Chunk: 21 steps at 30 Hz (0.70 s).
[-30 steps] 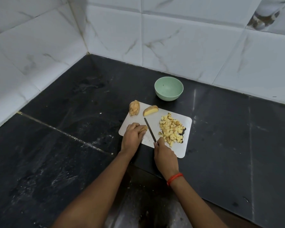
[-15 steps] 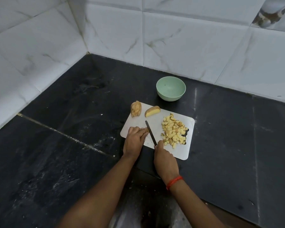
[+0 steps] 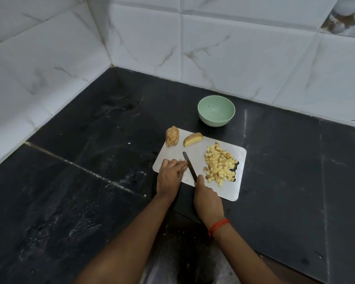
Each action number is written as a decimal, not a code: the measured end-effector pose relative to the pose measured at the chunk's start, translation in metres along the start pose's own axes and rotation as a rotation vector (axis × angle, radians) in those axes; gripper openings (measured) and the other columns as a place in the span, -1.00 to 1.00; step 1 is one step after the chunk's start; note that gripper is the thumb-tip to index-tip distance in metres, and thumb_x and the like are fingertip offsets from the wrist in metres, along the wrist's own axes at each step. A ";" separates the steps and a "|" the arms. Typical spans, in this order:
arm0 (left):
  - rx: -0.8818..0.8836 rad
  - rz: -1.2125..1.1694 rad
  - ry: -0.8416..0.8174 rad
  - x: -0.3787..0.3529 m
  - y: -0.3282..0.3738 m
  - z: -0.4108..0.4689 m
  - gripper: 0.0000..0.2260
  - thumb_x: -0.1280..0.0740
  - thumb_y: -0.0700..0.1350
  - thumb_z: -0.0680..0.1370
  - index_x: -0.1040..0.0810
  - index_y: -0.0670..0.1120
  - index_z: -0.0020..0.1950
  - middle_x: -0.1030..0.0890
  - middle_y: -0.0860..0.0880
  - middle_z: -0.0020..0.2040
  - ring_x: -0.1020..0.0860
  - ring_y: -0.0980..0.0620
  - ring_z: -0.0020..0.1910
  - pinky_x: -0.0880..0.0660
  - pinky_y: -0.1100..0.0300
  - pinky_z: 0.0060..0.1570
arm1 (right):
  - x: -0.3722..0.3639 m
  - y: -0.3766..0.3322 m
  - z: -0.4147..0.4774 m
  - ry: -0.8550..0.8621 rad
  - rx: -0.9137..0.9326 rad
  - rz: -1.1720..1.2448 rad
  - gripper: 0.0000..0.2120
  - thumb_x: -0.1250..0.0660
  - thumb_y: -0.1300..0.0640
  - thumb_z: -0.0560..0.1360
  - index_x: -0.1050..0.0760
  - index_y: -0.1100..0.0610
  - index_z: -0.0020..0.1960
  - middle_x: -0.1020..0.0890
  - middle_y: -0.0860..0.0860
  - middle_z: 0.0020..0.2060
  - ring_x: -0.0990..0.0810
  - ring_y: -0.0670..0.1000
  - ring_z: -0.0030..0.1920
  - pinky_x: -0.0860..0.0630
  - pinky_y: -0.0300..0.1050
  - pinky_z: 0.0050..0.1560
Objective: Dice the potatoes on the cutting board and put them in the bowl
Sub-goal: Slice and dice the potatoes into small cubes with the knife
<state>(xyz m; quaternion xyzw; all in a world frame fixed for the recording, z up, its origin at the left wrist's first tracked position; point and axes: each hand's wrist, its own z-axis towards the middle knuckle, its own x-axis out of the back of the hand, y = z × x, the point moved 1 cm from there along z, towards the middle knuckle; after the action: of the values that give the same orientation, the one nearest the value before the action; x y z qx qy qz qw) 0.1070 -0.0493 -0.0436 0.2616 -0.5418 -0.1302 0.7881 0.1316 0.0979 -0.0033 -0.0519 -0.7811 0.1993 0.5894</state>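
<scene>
On the dark countertop (image 3: 86, 181), a skin-on potato chunk (image 3: 172, 136) sits at the white cutting board's (image 3: 195, 153) far left corner. The left hand (image 3: 171, 175) rests on the board with fingers curled down; whether they hold anything cannot be told. The knife (image 3: 190, 166) blade touches those fingers. A potato half (image 3: 193, 139) lies beyond. The right hand (image 3: 207, 198) grips the knife handle. Diced potato (image 3: 220, 163) is piled on the board's right; the green bowl (image 3: 216, 122) stands behind.

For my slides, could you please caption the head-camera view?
Right hand holds a knife beside the left hand on a cutting board, diced potato piled nearby, green bowl empty.
</scene>
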 end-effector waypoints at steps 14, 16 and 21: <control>0.062 -0.180 0.062 0.002 -0.004 -0.007 -0.75 -0.45 -0.08 0.58 -0.68 -0.13 0.23 -0.70 0.00 0.08 -0.51 0.07 0.09 -0.31 0.51 0.12 | -0.011 0.016 -0.033 0.154 -0.001 0.008 -0.80 0.02 -0.05 0.71 -0.22 0.06 0.08 -0.61 0.03 -0.18 -0.64 0.18 -0.23 -0.30 -0.04 -0.40; 0.043 -0.192 0.056 0.004 -0.003 -0.007 -0.77 -0.45 -0.12 0.58 -0.69 -0.12 0.22 -0.70 -0.02 0.06 -0.53 0.05 0.08 -0.43 0.37 0.12 | -0.012 0.008 -0.029 0.155 0.011 0.085 -0.80 0.01 -0.07 0.70 -0.17 0.04 0.03 -0.62 0.05 -0.17 -0.63 0.22 -0.21 -0.30 -0.04 -0.38; 0.037 -0.166 0.029 0.005 -0.002 -0.005 -0.77 -0.43 -0.12 0.58 -0.68 -0.10 0.23 -0.71 0.03 0.06 -0.49 0.10 0.08 -0.47 0.30 0.07 | -0.017 0.006 -0.024 0.120 0.040 0.069 -0.81 0.01 -0.01 0.72 -0.04 -0.03 -0.04 -0.61 0.05 -0.17 -0.62 0.19 -0.23 -0.38 -0.02 -0.37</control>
<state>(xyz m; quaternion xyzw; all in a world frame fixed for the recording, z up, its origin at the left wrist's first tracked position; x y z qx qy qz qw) 0.1140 -0.0518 -0.0422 0.3220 -0.5090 -0.1814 0.7774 0.1589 0.1043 -0.0158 -0.0787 -0.7381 0.2315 0.6288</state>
